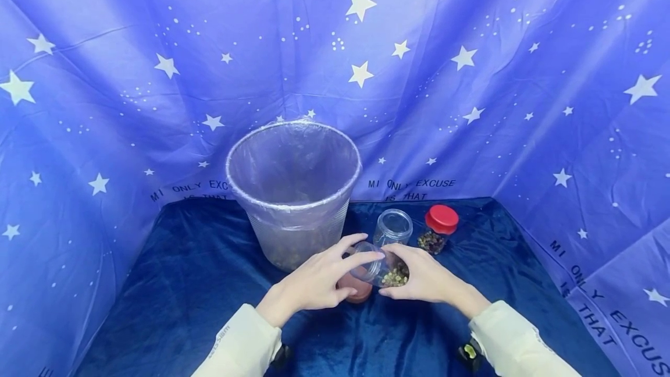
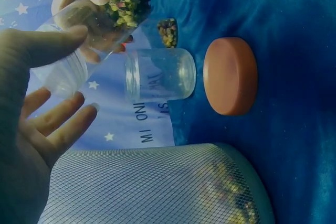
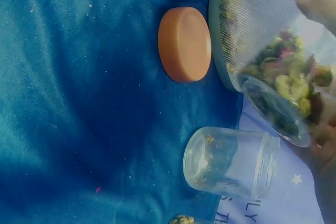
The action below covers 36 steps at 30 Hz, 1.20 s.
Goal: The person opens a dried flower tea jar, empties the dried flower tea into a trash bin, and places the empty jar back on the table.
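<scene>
Between both hands, a clear jar (image 2: 86,30) is tilted, its threaded mouth towards the left hand and mixed dried bits (image 1: 395,276) gathered at its base. My right hand (image 1: 429,275) grips the jar around its base end. The left hand (image 1: 321,278) holds the mouth end, with thumb and fingers (image 2: 65,127) on either side of the neck. An orange-brown round lid (image 2: 231,76) lies below on the blue cloth, partly hidden by the left hand in the head view. Behind the hands stands an uncapped clear jar (image 3: 228,161) with crumbs at its bottom.
A mesh wastebasket (image 1: 309,231) lined with a clear bag stands at the back left, with similar dried bits low inside. At the right is a jar with a red lid (image 1: 442,219), partly filled. A starry blue curtain (image 1: 282,45) surrounds the cloth-covered surface.
</scene>
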Motion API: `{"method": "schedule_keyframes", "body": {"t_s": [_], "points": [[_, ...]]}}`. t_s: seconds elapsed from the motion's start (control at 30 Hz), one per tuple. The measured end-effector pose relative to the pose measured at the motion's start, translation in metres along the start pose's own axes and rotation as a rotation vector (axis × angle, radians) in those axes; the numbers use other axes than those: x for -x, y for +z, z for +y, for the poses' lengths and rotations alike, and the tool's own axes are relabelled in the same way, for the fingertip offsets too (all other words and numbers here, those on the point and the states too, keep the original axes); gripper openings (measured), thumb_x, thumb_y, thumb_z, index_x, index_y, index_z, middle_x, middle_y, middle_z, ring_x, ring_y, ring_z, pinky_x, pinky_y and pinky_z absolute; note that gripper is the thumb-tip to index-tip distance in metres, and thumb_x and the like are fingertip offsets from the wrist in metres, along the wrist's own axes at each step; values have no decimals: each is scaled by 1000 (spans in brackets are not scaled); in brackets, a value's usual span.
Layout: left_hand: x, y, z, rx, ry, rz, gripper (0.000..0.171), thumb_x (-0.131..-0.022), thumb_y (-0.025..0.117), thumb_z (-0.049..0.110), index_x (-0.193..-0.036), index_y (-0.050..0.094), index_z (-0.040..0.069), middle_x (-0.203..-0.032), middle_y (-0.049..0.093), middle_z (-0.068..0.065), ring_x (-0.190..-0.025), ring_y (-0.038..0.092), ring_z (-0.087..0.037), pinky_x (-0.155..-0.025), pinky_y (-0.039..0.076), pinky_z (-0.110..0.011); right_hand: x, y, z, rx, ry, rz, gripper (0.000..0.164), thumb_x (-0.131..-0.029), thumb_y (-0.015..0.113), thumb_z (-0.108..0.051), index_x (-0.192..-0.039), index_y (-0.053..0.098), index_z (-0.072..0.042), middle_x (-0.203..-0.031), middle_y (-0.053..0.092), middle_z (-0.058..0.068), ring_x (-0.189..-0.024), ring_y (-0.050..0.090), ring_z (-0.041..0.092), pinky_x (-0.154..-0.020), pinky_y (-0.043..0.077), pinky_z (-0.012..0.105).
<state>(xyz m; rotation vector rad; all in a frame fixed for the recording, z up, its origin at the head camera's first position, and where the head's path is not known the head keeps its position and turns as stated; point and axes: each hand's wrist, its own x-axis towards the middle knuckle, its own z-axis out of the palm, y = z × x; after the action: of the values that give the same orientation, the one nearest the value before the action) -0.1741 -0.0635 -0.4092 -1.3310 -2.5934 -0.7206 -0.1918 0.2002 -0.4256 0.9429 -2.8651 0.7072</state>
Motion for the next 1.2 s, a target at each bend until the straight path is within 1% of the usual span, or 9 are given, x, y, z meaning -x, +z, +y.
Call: {"method": "schedule_keyframes", "body": {"t_s": [0.1, 0.17, 0.23, 0.43, 0.57, 0.73, 0.93, 1.07, 1.2], "points": [[0, 2, 0, -59, 52, 41, 70, -83, 69, 6, -144, 46, 32, -153, 39, -7, -103, 64, -17, -69, 52, -21, 2, -2, 0, -1, -11, -11, 74, -70, 83, -48, -129, 59, -11, -114, 69, -2, -97, 65, 10, -82, 55, 32], [0, 2, 0, -78, 73, 69, 66, -84, 67, 2, -141, 50, 30, -148, 44, -7, -110, 62, -19, -76, 55, -26, 3, -2, 0, 6, -26, -11, 73, -71, 83, -48, -129, 58, -11, -115, 69, -2, -98, 65, 10, -82, 55, 32], [-1, 2, 0, -77, 81, 85, 64, -83, 66, 0, -139, 52, 28, -143, 49, -6, -111, 62, -18, -81, 55, -29, 4, -1, -1, 24, -44, -1, 73, -71, 83, -48, -129, 59, -13, -115, 69, -3, -98, 65, 9, -82, 55, 33], [-1, 3, 0, -15, 28, 57, 58, -83, 73, 11, -136, 56, 29, -133, 52, -5, -84, 59, -10, -75, 51, -20, 6, 7, -4, 138, -124, 97, 72, -65, 86, -46, -124, 61, -14, -110, 70, -3, -93, 67, 9, -78, 57, 32], [-1, 5, 0, 22, 4, 49, 55, -84, 74, 12, -135, 57, 28, -134, 52, -6, -80, 57, -9, -72, 48, -18, 6, 12, -5, 207, -157, 162, 74, -61, 87, -45, -122, 61, -13, -109, 71, 0, -93, 68, 12, -75, 57, 32], [-1, 8, 0, 65, -14, 39, 54, -86, 73, 13, -135, 57, 29, -133, 52, -5, -71, 55, -1, -71, 47, -14, 9, 16, -4, 244, -150, 175, 74, -59, 87, -46, -120, 62, -11, -103, 72, -1, -86, 68, 11, -68, 56, 30], [-1, 12, 2, 172, -83, 13, 56, -85, 75, 16, -137, 56, 28, -128, 54, -5, -65, 52, 9, -66, 45, -8, 11, 20, -2, 252, -151, 196, 73, -57, 88, -46, -117, 63, -12, -99, 72, -1, -81, 67, 9, -64, 55, 28], [-2, 13, 5, 220, -159, 13, 60, -83, 79, 26, -138, 55, 26, -120, 57, -5, -67, 56, 7, -66, 48, -12, 12, 22, -1, 259, -156, 213, 74, -55, 89, -45, -116, 63, -12, -98, 72, -1, -81, 67, 10, -64, 55, 29], [-4, 13, 7, 204, -237, 42, 62, -79, 82, 35, -135, 57, 26, -106, 62, -4, -73, 57, -2, -69, 48, -18, 12, 22, -1, 258, -147, 218, 74, -55, 89, -46, -116, 63, -14, -98, 72, -2, -82, 67, 9, -65, 55, 29]]}}
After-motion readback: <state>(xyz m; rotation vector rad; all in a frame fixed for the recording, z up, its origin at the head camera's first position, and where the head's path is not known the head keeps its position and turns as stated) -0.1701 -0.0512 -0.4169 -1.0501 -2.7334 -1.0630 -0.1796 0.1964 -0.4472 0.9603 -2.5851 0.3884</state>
